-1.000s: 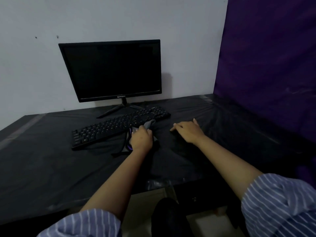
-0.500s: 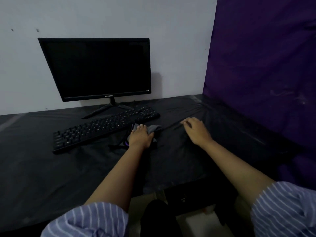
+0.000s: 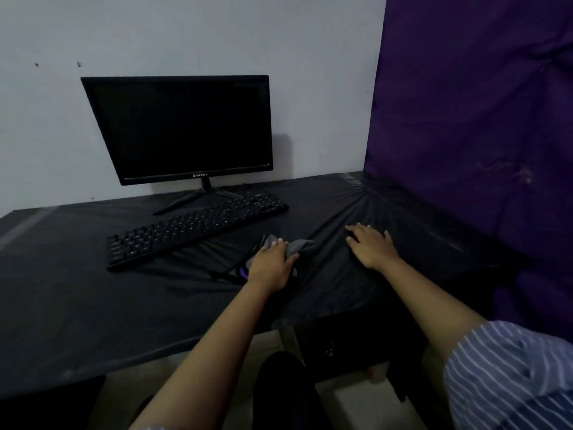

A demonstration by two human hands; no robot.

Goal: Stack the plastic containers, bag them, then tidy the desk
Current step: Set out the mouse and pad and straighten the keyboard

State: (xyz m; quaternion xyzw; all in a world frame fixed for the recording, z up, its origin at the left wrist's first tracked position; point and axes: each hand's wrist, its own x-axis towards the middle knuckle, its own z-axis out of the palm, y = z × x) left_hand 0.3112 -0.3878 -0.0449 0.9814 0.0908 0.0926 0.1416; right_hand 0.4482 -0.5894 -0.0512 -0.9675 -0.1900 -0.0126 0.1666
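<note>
Head view: left hand (image 3: pixel 270 264) presses grey cloth (image 3: pixel 298 245) on desk (image 3: pixel 93 305).

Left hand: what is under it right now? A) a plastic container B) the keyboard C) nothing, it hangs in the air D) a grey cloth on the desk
D: the left hand lies on a crumpled grey cloth on the black-covered desk, just in front of the keyboard.

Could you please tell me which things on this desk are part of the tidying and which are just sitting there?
In use:
- crumpled grey cloth, under the left hand
- black plastic-covered desk, right hand resting flat on it

Just there:
- black flat-screen monitor
- black keyboard
</note>
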